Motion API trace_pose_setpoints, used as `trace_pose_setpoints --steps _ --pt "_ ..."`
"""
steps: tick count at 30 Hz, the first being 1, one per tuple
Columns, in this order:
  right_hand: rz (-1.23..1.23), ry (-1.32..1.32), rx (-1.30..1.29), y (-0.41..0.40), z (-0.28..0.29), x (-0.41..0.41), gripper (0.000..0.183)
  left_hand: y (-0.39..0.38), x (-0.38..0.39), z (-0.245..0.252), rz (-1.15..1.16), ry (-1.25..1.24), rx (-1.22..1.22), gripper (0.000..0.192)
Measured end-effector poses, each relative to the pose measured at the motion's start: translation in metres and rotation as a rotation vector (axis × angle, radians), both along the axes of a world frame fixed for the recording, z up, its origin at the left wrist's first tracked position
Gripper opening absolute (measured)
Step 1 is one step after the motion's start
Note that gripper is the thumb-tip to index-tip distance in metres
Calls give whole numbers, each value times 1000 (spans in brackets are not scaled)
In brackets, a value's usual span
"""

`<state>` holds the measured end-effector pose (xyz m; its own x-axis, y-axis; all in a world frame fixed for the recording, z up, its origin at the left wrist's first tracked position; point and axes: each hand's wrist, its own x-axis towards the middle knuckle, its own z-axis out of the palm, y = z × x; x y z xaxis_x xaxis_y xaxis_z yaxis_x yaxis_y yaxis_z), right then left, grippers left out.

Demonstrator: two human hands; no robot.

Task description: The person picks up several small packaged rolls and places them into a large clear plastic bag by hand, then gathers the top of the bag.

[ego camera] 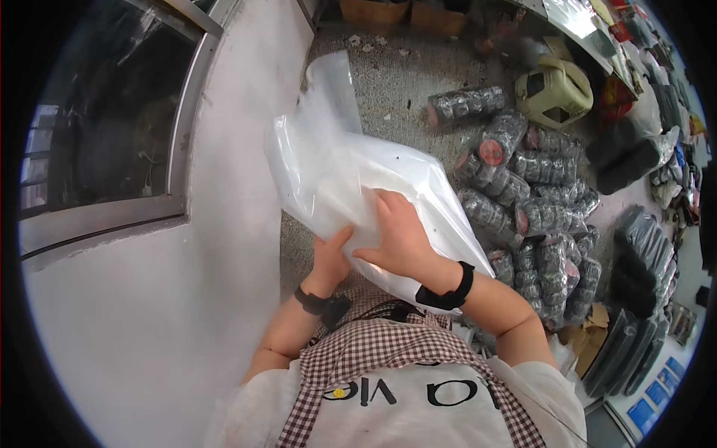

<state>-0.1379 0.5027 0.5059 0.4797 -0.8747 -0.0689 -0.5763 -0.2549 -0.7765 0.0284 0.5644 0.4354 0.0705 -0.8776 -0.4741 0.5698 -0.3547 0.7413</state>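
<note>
A large translucent plastic bag (414, 162), with small dark holes in it, spreads out in front of my body. My left hand (333, 257) grips its near left edge, thumb on top and the other fingers hidden beneath the film. Across the middle of the sheet lies my right hand (395, 232), its thumb pointing left and some fingertips covered by a fold. That hand touches the plastic with fingers spread; a firm hold on it is not visible. The far end of the bag stands up in a loose, blurred flap.
Many plastic-wrapped rolls of dark round items (552, 215) are piled on the floor at right. Beyond them stands a cream plastic stool (554, 92). A white wall (235, 224) with a window runs along the left. Dark wrapped bundles (638, 257) and a cardboard box (588, 339) sit farther right.
</note>
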Motion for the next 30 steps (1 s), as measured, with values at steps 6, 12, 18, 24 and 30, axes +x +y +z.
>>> trace_pose_setpoints --steps 6,12,18,24,30 --pt "-98 216 -214 61 -27 7 102 38 6 -30 0 136 139 43" --pt "-347 181 367 87 -106 -48 103 43 12 -64 2 158 291 43" --pt "-171 45 446 112 -254 -86 117 42 10 -158 89 119 427 45" --pt "84 0 748 162 -312 -50 115 87 68 -218 -103 -324 700 43" --pt "216 79 866 172 -340 -60 108 44 105 -221 -1255 -1669 15 112"
